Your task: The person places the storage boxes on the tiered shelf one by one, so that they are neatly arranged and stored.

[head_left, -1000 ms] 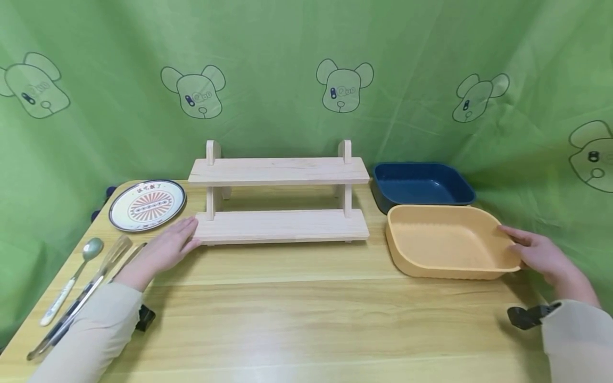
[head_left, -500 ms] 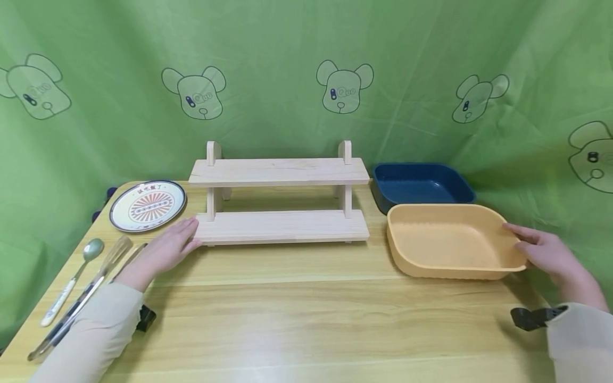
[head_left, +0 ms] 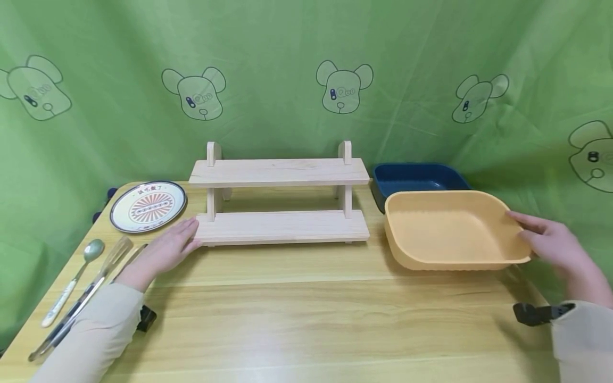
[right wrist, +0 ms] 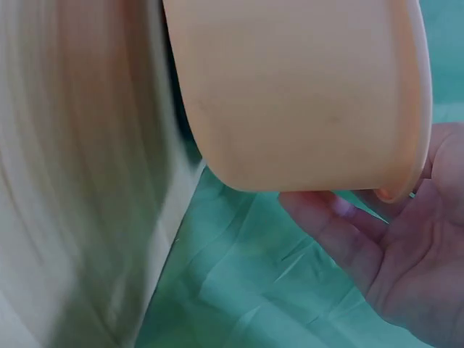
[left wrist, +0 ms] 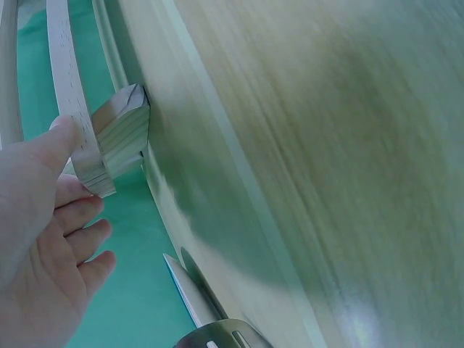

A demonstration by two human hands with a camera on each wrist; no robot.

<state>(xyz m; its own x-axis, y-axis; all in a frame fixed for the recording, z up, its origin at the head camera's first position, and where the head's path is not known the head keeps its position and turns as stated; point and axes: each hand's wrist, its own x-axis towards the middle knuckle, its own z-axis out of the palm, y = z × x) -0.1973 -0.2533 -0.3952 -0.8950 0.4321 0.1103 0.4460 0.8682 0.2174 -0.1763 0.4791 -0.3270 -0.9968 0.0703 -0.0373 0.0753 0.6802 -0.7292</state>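
Observation:
In the head view, a two-tier pale wooden shelf rack (head_left: 282, 226) stands at the table's middle back. My left hand (head_left: 165, 250) holds the left end of its lower board; the left wrist view has the thumb (left wrist: 67, 134) on the board and the fingers curled beside its end. On the right, my right hand (head_left: 555, 244) grips the right wall of a yellow-orange rectangular bin (head_left: 450, 229). The bin looks raised off the table, and its outside shows in the right wrist view. Behind it sits a dark blue bin (head_left: 407, 178), partly covered by the yellow-orange one.
A round patterned plate (head_left: 148, 207) lies at the back left. Nearer me are a spoon (head_left: 67, 292) and a slotted metal utensil (head_left: 115, 254), with another utensil partly under my left arm. A green curtain (head_left: 273, 58) hangs behind the wooden table (head_left: 306, 319).
The yellow-orange bin first shifted slightly right, then rose and moved back with my right hand, covering more of the blue bin. My left hand and the shelf rack stayed put.

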